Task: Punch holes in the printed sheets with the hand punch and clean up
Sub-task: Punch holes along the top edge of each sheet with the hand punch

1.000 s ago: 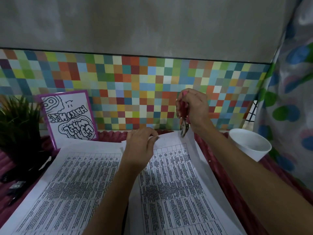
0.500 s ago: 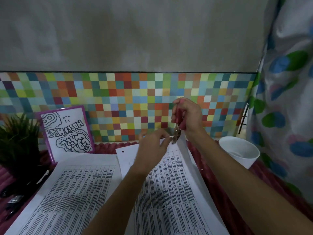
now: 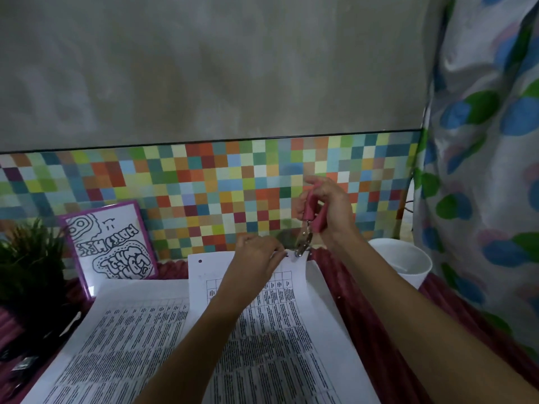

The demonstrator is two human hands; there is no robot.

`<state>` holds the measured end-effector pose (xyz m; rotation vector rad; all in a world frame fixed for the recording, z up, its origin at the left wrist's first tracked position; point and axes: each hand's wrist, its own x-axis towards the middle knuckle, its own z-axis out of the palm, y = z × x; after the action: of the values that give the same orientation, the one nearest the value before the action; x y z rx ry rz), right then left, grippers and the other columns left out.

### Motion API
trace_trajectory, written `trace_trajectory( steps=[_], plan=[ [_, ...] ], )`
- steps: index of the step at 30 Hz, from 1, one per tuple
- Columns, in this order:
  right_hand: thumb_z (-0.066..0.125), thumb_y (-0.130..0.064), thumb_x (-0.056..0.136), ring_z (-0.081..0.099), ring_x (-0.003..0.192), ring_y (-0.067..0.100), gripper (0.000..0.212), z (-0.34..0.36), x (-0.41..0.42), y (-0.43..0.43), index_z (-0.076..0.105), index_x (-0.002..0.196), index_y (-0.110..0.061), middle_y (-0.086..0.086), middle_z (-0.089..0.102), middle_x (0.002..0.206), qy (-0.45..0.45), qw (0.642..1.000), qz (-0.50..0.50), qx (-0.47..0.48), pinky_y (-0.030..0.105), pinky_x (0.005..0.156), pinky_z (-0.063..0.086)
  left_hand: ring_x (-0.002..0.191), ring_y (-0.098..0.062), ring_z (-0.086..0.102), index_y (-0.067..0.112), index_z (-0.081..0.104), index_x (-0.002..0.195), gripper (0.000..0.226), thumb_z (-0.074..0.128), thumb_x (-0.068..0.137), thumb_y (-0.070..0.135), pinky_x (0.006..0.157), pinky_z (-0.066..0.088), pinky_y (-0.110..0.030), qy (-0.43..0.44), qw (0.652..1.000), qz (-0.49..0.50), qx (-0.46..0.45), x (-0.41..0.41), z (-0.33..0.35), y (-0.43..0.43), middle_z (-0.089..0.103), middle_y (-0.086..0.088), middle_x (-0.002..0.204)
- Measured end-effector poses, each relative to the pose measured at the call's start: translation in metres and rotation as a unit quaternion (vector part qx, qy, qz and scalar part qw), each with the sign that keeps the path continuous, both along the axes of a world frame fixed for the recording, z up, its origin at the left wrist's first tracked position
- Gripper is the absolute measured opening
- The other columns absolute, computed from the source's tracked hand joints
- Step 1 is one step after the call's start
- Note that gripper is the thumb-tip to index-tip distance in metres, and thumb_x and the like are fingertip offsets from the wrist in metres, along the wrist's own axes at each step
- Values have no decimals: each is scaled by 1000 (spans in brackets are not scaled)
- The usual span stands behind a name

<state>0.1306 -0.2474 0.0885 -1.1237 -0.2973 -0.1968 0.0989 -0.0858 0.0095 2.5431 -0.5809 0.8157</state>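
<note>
The right hand has its grip clenched round the pink-handled metal hand punch, whose tip is at the 1 o'clock corner of the thin printed sheet. The left hand pinches that edge, its fingertips blurred.

Pink-handled punch, multicolour checker tiles, white cup, purple-framed b&w doodle, maroon cloth

Green plant far left beside a purple-framed doodle, multicoloured tile band behind, flowered curtain at right.

No text reads clearly: bubble lettering on the far-left purple-framed card looks reversed; the printed sheets carry type too small.
</note>
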Motion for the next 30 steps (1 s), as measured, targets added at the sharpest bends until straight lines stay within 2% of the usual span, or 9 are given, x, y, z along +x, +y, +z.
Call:
trace_trajectory(
  steps=[3,6,8,12,14,18,20,24,30],
  plan=[
    [52,-1,89,53,57,22,37,6,-3,-19,64,121,-16,14,59,72,-66,987,-20,-148,25,47,44,81,-4,51,23,65,90,17,53,97,33,98,28,-30,-33,998,-8,-52,-2,3,7,57,17,82],
    [65,-14,90,52,67,11,25,7,-14,-27,69,110,-28,6,60,83,-115,852,-12,-511,19,56,42,81,-6,56,22,66,91,14,56,97,28,95,35,-34,-66,993,-20,-93,2,13,11,64,12,85],
    [71,-20,84,47,65,8,18,-1,-18,-20,62,75,-32,-8,49,79,-83,786,-14,-613,24,56,36,83,-8,56,20,65,91,12,57,97,25,93,40,-43,-99,990,-29,-101,1,25,11,64,9,86],
    [64,-15,88,42,65,6,27,-5,-17,-9,52,65,-7,-6,41,74,-146,805,-139,-558,29,61,30,102,-19,60,18,64,102,11,63,94,26,106,30,-52,-224,970,13,-89,-10,48,15,67,2,101],
    [61,-13,89,43,68,5,20,6,-19,-8,62,76,1,-5,43,77,-167,826,-181,-508,28,61,36,129,-22,46,21,54,125,43,65,89,42,113,21,-54,-280,946,122,-105,-18,49,25,54,-2,134],
    [62,-12,87,46,68,12,14,30,-34,-11,67,76,-4,2,48,78,-186,855,-223,-431,22,61,35,145,-15,21,33,16,148,94,72,77,56,119,20,-49,-124,890,114,-424,-46,25,43,19,4,158],
    [63,-10,86,45,64,15,17,38,-42,-14,64,71,-3,4,50,75,-179,870,-226,-400,23,60,35,137,-6,37,35,23,144,82,76,81,39,110,37,-32,7,815,18,-579,-58,11,46,36,13,150],
    [62,-11,83,53,66,22,16,48,-55,-21,64,69,-4,9,59,76,-176,882,-246,-360,32,62,44,86,-11,65,18,62,92,3,64,92,16,73,48,-16,119,853,1,-508,-66,-18,58,69,15,81],
    [60,-14,85,58,72,15,14,68,-78,-26,72,89,-8,16,70,91,-183,902,-233,-314,26,65,45,80,-16,47,-7,51,85,33,66,88,22,74,39,-33,139,844,-29,-517,-61,-6,69,52,-7,83]
  ],
)
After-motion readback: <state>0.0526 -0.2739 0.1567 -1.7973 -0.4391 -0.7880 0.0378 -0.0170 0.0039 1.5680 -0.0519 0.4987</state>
